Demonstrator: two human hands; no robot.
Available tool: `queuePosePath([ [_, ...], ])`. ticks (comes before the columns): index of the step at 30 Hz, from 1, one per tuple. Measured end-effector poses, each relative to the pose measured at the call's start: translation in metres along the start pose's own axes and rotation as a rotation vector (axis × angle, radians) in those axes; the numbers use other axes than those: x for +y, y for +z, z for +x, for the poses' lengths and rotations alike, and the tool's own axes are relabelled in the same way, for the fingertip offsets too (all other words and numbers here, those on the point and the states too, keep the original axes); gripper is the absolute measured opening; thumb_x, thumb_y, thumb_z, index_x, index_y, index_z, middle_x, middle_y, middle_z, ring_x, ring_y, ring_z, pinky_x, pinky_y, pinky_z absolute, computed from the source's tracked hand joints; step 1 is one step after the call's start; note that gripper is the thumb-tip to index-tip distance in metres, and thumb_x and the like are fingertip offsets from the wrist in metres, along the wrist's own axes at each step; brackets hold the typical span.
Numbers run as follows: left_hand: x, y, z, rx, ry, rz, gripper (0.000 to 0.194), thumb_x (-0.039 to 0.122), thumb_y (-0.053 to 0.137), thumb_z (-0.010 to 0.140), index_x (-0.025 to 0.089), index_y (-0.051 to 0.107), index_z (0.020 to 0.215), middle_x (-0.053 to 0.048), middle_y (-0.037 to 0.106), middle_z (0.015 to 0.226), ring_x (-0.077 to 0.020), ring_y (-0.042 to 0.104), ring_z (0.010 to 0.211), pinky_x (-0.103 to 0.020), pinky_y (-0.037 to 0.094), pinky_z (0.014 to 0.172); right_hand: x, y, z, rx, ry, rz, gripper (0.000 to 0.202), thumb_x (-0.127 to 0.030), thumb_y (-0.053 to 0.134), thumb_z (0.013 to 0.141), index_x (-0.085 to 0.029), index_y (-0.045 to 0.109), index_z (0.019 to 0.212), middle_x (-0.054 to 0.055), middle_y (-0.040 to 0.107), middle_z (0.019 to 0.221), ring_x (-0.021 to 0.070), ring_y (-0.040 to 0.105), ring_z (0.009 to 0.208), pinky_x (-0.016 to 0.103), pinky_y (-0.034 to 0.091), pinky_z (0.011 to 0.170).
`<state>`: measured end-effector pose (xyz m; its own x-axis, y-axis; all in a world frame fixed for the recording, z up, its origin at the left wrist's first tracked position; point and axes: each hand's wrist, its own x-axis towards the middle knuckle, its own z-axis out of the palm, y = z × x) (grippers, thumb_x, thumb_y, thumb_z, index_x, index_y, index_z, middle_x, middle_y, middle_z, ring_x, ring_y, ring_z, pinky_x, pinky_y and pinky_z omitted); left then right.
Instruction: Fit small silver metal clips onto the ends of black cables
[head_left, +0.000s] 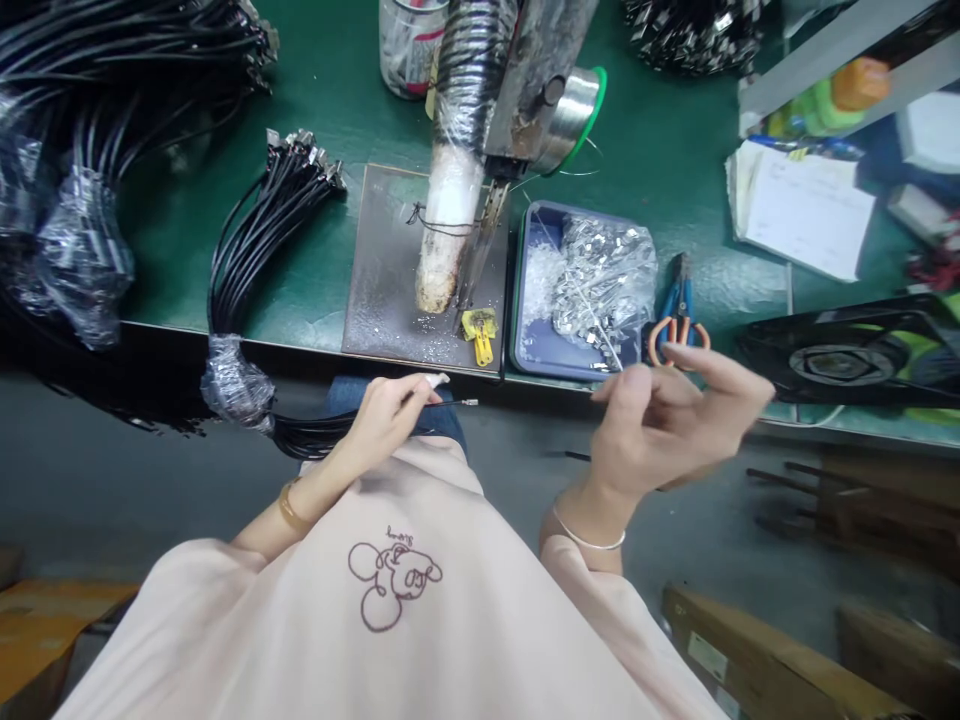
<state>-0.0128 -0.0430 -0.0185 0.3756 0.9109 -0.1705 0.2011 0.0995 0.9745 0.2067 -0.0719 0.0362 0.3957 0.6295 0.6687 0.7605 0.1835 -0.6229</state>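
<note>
The black cable [448, 404] lay in the narrow pinch of the left hand [388, 412], its metal end [470, 402] jutting out to the right of the fingertips, just off the near edge of the green worktop [682, 140]. Well to its right, the right hand [667, 420] hung half-curled by the blue tray [534, 335], though I could not tell whether it gripped anything. Pliers [681, 295] lay right of the tray, and a cable bundle [251, 240] far left.

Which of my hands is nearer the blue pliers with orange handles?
Right. The right hand is just below the pliers in view; the left hand is farther off, well to their left.
</note>
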Motion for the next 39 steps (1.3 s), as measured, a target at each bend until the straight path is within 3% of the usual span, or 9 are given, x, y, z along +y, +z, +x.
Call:
queuePosePath([
  [3,-0.002,-0.011,0.001,0.172,-0.034,-0.190,0.045,0.050,0.064,0.091,0.016,0.067,0.061,-0.001,0.058,0.049,-0.0122,0.055,0.050,-0.024,0.043,0.054,0.021,-0.005,0.010,-0.232,0.178,-0.142,0.019,-0.041,0.060,0.095,-0.023,0.057,0.090,-0.001,0.063,0.062,0.0174,0.061,0.046,0.032,0.050,0.050],
  [7,0.007,-0.021,0.009,0.154,-0.157,-0.581,0.042,0.052,0.088,0.064,0.017,0.064,0.067,0.010,0.037,0.045,-0.0025,0.022,0.037,-0.020,0.015,0.039,0.061,-0.001,0.021,-0.384,0.187,-0.392,0.021,-0.040,0.064,0.087,-0.025,0.054,0.077,0.003,0.065,0.066,0.0223,0.065,0.061,0.038,0.052,0.067],
  [14,0.019,-0.020,0.013,0.083,-0.182,-0.789,0.041,0.037,0.091,0.055,0.017,0.062,0.075,0.009,0.046,0.054,-0.0017,0.029,0.042,-0.020,0.016,0.041,0.090,0.012,0.034,-0.568,0.182,-0.445,0.021,-0.020,0.066,0.075,-0.026,0.049,0.066,0.002,0.061,0.069,0.0219,0.058,0.067,0.038,0.046,0.073],
  [23,0.012,-0.015,0.012,0.042,-0.152,-0.750,0.041,0.039,0.093,0.057,0.016,0.063,0.073,0.006,0.054,0.058,-0.0024,0.032,0.045,-0.019,0.021,0.042,0.083,0.012,0.027,-0.561,0.105,-0.405,0.015,-0.017,0.060,0.070,-0.026,0.049,0.065,-0.001,0.058,0.065,0.0198,0.056,0.065,0.034,0.044,0.067],
  [27,0.014,-0.011,0.012,0.112,-0.067,-0.603,0.034,0.034,0.092,0.058,0.015,0.066,0.068,0.003,0.058,0.060,-0.0060,0.043,0.053,-0.020,0.034,0.051,0.083,0.011,0.024,-0.510,0.060,-0.429,0.014,-0.023,0.061,0.075,-0.026,0.050,0.067,0.000,0.061,0.066,0.0198,0.057,0.064,0.033,0.044,0.064],
  [30,0.015,-0.007,0.010,0.177,0.002,-0.434,0.027,0.032,0.087,0.064,0.016,0.065,0.064,0.005,0.051,0.055,-0.0069,0.039,0.053,-0.022,0.032,0.053,0.070,0.010,0.021,-0.401,0.048,-0.432,0.016,-0.030,0.060,0.083,-0.025,0.052,0.070,0.002,0.063,0.067,0.0193,0.058,0.061,0.033,0.046,0.062],
  [34,0.016,0.000,0.009,0.258,0.078,-0.228,0.026,0.029,0.079,0.072,0.017,0.060,0.059,0.008,0.034,0.050,-0.0068,0.027,0.051,-0.023,0.023,0.051,0.028,0.013,0.005,-0.155,0.110,-0.216,0.020,-0.039,0.057,0.094,-0.023,0.059,0.084,0.000,0.061,0.064,0.0155,0.056,0.049,0.029,0.044,0.051],
  [35,0.015,0.002,0.009,0.268,0.097,-0.194,0.025,0.027,0.078,0.073,0.017,0.059,0.058,0.008,0.033,0.050,-0.0069,0.027,0.050,-0.023,0.023,0.051,0.016,0.014,-0.001,-0.171,0.091,-0.132,0.021,-0.040,0.056,0.096,-0.023,0.061,0.086,-0.002,0.060,0.064,0.0137,0.055,0.047,0.027,0.042,0.047],
  [39,0.015,0.005,0.009,0.276,0.182,-0.102,0.021,0.023,0.073,0.075,0.018,0.059,0.060,0.009,0.035,0.051,-0.0069,0.028,0.049,-0.023,0.025,0.051,-0.018,0.025,-0.018,-0.611,-0.096,0.052,0.012,-0.031,0.067,0.094,-0.022,0.072,0.098,-0.005,0.062,0.063,0.0088,0.050,0.047,0.022,0.042,0.049],
])
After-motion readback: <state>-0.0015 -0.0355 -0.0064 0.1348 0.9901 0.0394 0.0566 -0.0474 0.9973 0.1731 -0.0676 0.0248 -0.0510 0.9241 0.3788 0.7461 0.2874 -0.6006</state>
